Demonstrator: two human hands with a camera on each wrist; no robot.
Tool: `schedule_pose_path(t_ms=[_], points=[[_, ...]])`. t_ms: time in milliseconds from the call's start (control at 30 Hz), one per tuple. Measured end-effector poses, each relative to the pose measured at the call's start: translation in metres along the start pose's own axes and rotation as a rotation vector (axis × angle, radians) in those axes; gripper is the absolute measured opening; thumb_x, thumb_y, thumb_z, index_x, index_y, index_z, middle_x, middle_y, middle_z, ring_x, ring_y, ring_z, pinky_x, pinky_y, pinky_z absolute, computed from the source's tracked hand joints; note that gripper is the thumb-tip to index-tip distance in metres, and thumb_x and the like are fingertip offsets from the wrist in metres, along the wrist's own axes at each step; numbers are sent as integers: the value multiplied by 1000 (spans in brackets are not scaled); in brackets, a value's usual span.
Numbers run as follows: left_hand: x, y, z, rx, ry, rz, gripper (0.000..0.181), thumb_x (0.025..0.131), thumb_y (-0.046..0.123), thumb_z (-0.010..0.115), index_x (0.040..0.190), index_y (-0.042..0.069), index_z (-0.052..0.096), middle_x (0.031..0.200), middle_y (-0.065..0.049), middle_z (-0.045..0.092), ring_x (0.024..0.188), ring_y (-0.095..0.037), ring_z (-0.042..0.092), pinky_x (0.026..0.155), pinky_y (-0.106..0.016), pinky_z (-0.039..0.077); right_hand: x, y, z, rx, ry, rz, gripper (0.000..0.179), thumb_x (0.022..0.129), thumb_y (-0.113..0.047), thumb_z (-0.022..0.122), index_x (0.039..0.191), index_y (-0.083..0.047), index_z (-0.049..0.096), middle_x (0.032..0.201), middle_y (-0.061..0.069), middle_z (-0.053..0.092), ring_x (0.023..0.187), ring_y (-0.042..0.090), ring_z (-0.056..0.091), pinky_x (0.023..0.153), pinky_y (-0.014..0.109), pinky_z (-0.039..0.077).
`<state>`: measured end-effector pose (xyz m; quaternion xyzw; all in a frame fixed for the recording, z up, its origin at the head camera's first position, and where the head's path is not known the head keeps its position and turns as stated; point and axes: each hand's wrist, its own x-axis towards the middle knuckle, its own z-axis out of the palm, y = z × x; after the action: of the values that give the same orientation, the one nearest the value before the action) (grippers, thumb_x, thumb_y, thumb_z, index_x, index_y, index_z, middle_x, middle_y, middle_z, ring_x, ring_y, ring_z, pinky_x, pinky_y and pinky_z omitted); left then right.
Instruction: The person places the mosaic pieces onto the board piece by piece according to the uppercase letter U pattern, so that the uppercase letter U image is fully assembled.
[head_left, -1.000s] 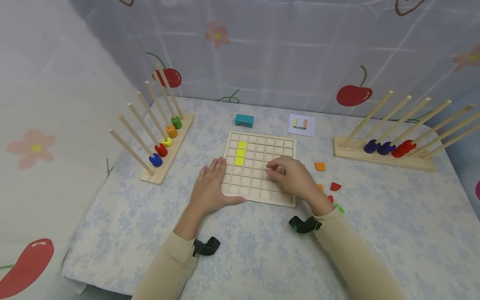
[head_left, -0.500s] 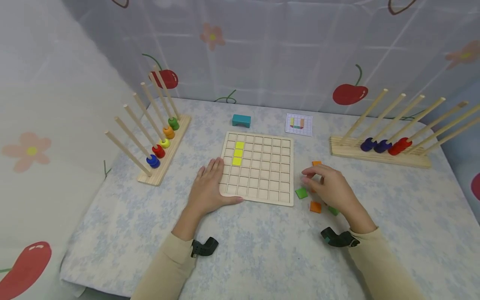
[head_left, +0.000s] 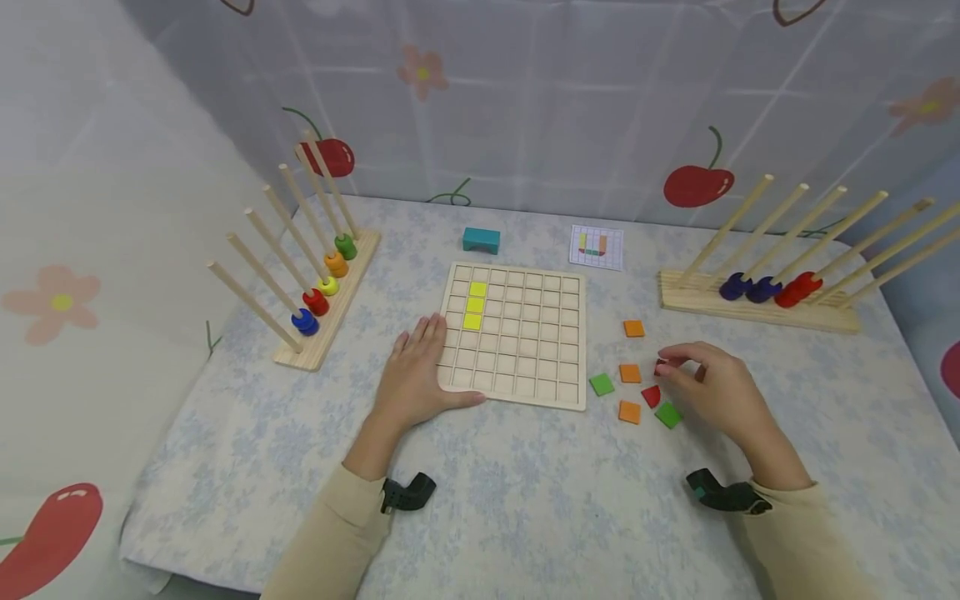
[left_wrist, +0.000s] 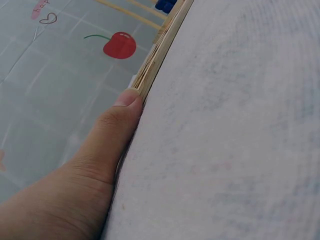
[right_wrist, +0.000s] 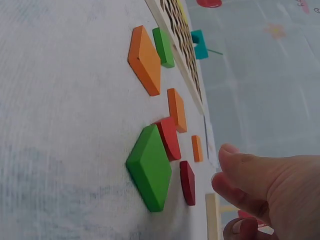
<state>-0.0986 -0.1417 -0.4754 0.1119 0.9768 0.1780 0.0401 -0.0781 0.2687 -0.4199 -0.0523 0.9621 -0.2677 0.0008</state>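
A wooden grid board (head_left: 525, 342) lies flat on the table, with yellow squares (head_left: 475, 306) in a column at its upper left. Along its left edge rests my left hand (head_left: 412, 375), fingers straight; the thumb (left_wrist: 127, 100) lies against the near edge. My right hand (head_left: 720, 392) hovers to the right, thumb and fingertips close around a dark red rounded piece (right_wrist: 187, 182). The right wrist view shows that piece on the table, apart from the fingers. Beside it lie a red quarter-round piece (head_left: 651, 396) and a green square (head_left: 668, 415).
Orange squares (head_left: 629, 373) and another green square (head_left: 602, 384) lie right of the board. Behind it are a teal block (head_left: 481, 241) and a pattern card (head_left: 596, 247). Wooden peg stands with coloured beads flank it, one left (head_left: 330, 308), one right (head_left: 757, 304).
My right hand has moved from above the board to the right, over the loose pieces, and now sits at the dark red one. My left hand stays on the board's edge.
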Motion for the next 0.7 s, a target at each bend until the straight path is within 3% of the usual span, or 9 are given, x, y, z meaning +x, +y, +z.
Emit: schedule_pose_path(t_ms=[700], points=[[0,0,0,2,1,0,138,62,91,61,160,9,8,168,-5,9,157,-21,5,127,-46,6,-1,19,4,-10,-16,79,30,94,-26,70,116,-6,71,112,16,69,78,21,50,60,24,40]])
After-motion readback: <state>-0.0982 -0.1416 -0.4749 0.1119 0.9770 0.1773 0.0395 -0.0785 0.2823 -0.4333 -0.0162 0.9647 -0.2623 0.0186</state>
